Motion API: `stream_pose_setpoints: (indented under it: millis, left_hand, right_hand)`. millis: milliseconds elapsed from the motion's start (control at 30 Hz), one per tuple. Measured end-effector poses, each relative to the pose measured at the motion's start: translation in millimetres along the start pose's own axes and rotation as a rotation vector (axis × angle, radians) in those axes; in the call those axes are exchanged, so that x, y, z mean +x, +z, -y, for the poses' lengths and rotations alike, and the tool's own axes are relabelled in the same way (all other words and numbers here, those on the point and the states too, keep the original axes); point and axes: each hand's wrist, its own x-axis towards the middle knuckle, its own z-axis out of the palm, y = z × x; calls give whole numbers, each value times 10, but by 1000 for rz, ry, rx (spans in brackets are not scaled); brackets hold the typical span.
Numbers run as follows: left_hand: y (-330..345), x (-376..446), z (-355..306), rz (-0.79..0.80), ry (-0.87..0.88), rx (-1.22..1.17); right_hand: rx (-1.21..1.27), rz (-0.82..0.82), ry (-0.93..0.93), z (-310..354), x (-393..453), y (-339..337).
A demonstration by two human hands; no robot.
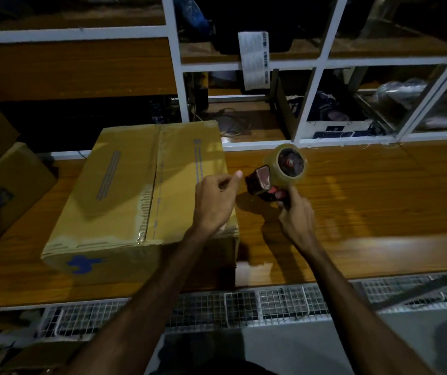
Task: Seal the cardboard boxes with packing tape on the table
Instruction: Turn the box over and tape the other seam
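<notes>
A closed cardboard box (125, 190) lies on the wooden table (365, 201), with tape along its centre seam and a blue mark on its front face. My right hand (295, 209) grips the handle of a red and black tape dispenser (276, 175) holding a clear tape roll, just right of the box. My left hand (215, 198) hovers over the box's right edge with fingers curled and thumb and forefinger together beside the dispenser's mouth. Whether it pinches the tape end cannot be made out.
More cardboard boxes (3, 185) stand at the left edge. A white-framed shelf rack (309, 104) with a hanging paper label (255, 60) rises behind the table. Wire mesh baskets (279, 304) run below the table's front edge.
</notes>
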Motion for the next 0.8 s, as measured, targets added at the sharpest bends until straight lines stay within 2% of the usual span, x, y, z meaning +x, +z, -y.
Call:
stream_pose_setpoints:
  millis: [133, 433, 600, 800]
  left_hand:
    - [-24, 17, -66, -60, -188, -283]
    - [-344, -85, -8, 74, -314, -675]
    - [-798, -212, 76, 241, -398, -909]
    - [-1394, -396, 132, 440, -586, -1293]
  right_hand:
    - [4, -133, -39, 395, -142, -17]
    - [-25, -264, -34, 1154, -333, 98]
    - [20, -306, -45, 1530, -436, 164]
    - [11, -342, -59, 1967, -528, 356]
